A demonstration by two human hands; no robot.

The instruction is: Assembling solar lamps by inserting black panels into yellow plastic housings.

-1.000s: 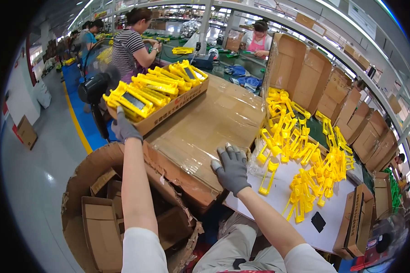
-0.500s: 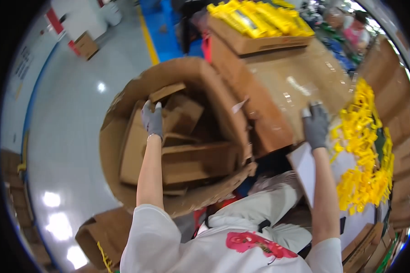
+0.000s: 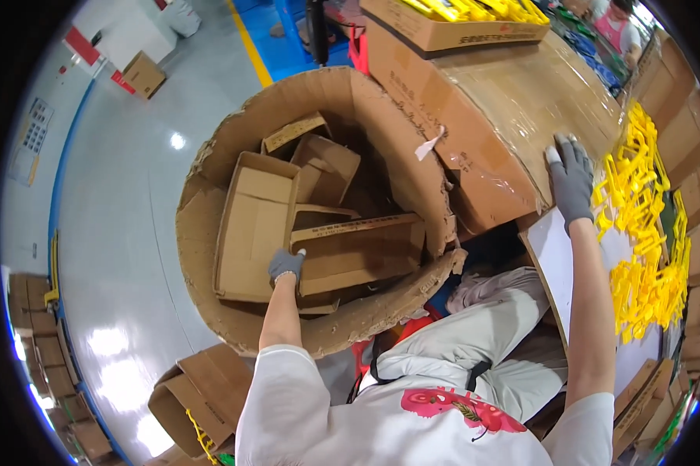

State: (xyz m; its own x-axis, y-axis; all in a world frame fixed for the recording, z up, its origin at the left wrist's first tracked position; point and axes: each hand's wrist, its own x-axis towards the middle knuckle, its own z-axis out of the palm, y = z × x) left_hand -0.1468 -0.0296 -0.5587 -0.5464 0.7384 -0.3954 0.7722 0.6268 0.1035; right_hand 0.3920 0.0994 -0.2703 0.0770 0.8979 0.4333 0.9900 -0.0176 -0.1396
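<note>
My gloved left hand (image 3: 286, 265) is down inside a large round cardboard bin (image 3: 210, 203). Its fingers are closed over the side wall of a long, shallow cardboard tray (image 3: 255, 225); the fingertips are partly hidden. Beside that hand lies a second open cardboard tray (image 3: 358, 260), tilted among the others. Smaller cardboard boxes (image 3: 328, 167) sit deeper in the bin. My gloved right hand (image 3: 572, 180) is spread out at the near right edge of a big taped carton (image 3: 513, 85), with nothing in its grip. Next to it, yellow plastic pieces (image 3: 641, 233) lie heaped on a white surface.
A cardboard tray of yellow pieces (image 3: 459, 35) stands on the big carton. An open carton (image 3: 198, 396) is at the lower left, and stacked cartons (image 3: 35, 311) line the left side. Another person (image 3: 618, 31) is at the far right. A small box (image 3: 143, 75) rests on the floor.
My left hand has come nearer, from the far end of the long tray to its near right side, and its fingers have closed. My right hand stays open by the carton; the view has shifted.
</note>
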